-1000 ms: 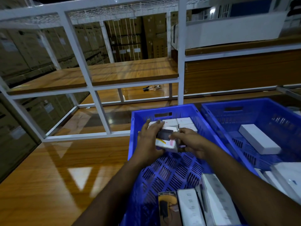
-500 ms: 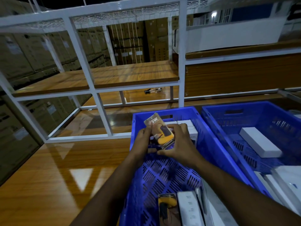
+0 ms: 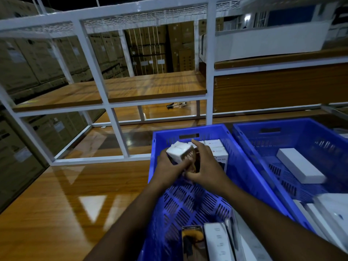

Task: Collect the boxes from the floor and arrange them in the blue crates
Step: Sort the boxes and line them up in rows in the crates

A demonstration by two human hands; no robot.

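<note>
Glossy wooden flooring (image 3: 62, 202) and a white metal rack (image 3: 113, 117) lie beyond two blue crates, and over the far end of the left crate (image 3: 156, 166) both hands hold one small white box (image 3: 180, 153) tilted on a corner: the left hand (image 3: 169, 167) curls under and around it with the thumb across its face, the right hand (image 3: 204, 166) cups its right side, fingers bent. Just beyond sit packed white boxes (image 3: 216, 147) against the far wall; more lie at the near end, and a long white box (image 3: 299, 167) lies in the right crate (image 3: 244, 147). This looks like the placing step; next, the box likely needs turning square and setting down beside that far row.
</note>
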